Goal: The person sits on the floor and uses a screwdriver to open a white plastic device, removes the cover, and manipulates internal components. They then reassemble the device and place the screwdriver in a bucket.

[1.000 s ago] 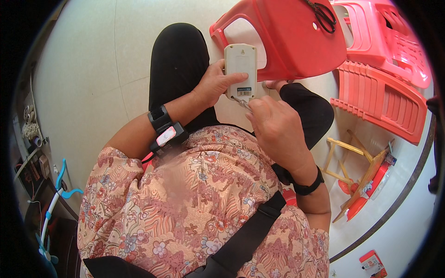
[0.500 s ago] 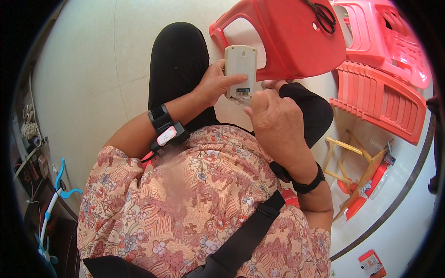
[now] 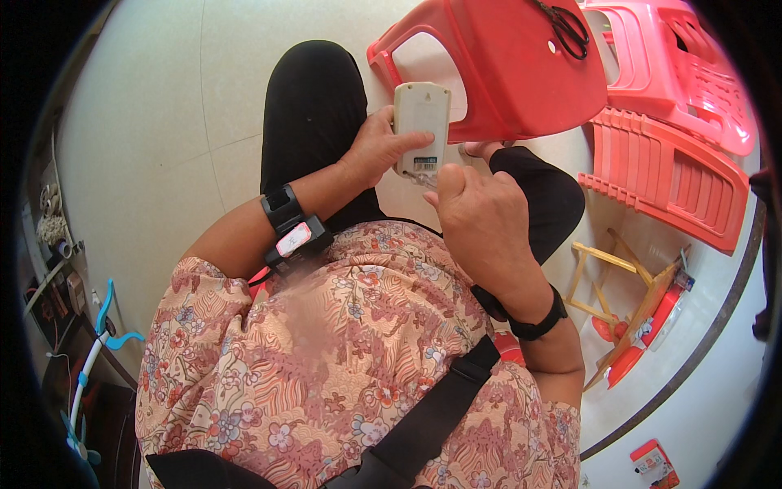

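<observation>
My left hand (image 3: pixel 381 148) grips a flat cream-coloured device (image 3: pixel 423 122) by its side, thumb laid across its back. The back faces up and carries a keyhole-shaped hanging slot, small corner holes and a barcode label near its lower end. My right hand (image 3: pixel 482 213) is closed just below that lower end. From its fingers a slim clear tool (image 3: pixel 425 178) reaches to the device's lower edge. The fist hides most of this tool, so its kind does not show.
A red plastic stool (image 3: pixel 521 81) stands ahead, with black-handled scissors (image 3: pixel 570 33) on its seat. Pink plastic chairs (image 3: pixel 652 65) and a ribbed coral plastic piece (image 3: pixel 652 171) fill the right. A small wooden folding stool (image 3: pixel 603 281) lies nearer, and a blue-and-white stand (image 3: pixel 98 342) is at left.
My right hand has shifted slightly left and down and turned a little. The device has tilted slightly; my left hand keeps its grip.
</observation>
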### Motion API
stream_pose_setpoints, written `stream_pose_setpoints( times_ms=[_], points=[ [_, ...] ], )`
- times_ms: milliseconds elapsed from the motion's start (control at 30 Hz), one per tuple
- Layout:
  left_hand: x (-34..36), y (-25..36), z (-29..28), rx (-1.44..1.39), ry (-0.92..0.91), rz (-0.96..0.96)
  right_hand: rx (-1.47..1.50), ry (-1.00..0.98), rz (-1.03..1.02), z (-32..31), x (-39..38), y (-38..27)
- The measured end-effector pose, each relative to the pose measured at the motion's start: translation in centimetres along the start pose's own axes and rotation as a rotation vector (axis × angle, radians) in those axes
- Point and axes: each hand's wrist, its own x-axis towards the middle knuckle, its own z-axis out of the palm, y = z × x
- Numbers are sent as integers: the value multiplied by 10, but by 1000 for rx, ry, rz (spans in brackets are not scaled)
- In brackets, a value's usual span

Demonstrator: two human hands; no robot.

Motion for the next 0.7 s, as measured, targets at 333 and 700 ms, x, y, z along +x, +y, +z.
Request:
stream_pose_setpoints(
  times_ms=[333, 700],
  points=[
    [1, -2, 0, -19, 8, 11, 11, 32, -41, 1, -1, 1],
    [1, -1, 0, 19, 11, -9, 79, 30, -34, -1, -2, -2]
  ],
)
